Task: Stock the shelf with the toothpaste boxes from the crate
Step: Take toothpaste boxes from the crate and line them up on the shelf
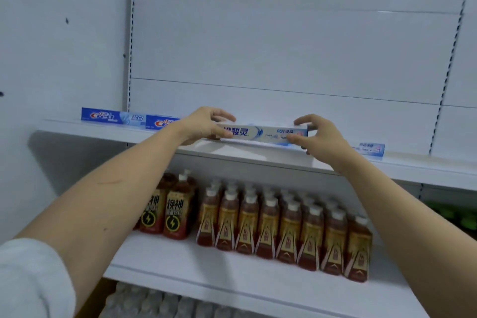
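A white and blue toothpaste box is held lengthwise at the front of the top shelf, its printed face turned outward, presumably so that the label can be read from the aisle. The left hand is closed as a grip on the box's left end, thumb below and fingers curled over the top, while the right hand pinches the right end between thumb and fingers; a long, light carton is probably kept level this way as it is lowered. Whether the box already rests on the shelf cannot be told. Two blue Crest boxes are lined up to the left and another pale box lies to the right, so the gap between them appears to be the intended place. The crate is not in view. Rows of tea bottles are stood on the shelf below.
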Demonstrator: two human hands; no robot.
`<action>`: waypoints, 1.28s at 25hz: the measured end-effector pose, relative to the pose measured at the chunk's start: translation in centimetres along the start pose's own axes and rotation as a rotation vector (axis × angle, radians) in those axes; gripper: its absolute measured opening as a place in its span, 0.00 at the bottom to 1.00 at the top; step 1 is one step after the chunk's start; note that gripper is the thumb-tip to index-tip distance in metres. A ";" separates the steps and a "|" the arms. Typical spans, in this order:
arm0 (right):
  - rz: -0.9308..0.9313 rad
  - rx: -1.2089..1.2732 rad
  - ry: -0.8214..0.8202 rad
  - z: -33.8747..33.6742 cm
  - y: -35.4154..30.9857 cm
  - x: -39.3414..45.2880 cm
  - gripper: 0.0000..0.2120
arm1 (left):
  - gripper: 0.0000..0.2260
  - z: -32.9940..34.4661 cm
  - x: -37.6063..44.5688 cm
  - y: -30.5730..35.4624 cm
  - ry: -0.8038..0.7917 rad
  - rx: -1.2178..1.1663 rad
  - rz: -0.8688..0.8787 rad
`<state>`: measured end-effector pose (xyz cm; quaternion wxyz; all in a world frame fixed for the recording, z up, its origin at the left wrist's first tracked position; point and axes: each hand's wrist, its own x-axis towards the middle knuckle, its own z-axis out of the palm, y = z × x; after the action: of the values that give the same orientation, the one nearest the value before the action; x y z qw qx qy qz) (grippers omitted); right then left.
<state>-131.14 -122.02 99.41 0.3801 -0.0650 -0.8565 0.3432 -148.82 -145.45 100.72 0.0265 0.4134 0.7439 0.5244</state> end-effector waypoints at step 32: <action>-0.104 0.467 0.004 14.8 0.3 -9.5 0.15 | 0.14 7.4 -10.3 -11.3 0.995 -0.301 0.077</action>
<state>-134.81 -133.37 86.41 0.4035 0.0684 -0.7555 0.5116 -145.23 -147.62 84.24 -0.2907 0.1327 0.5671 0.7591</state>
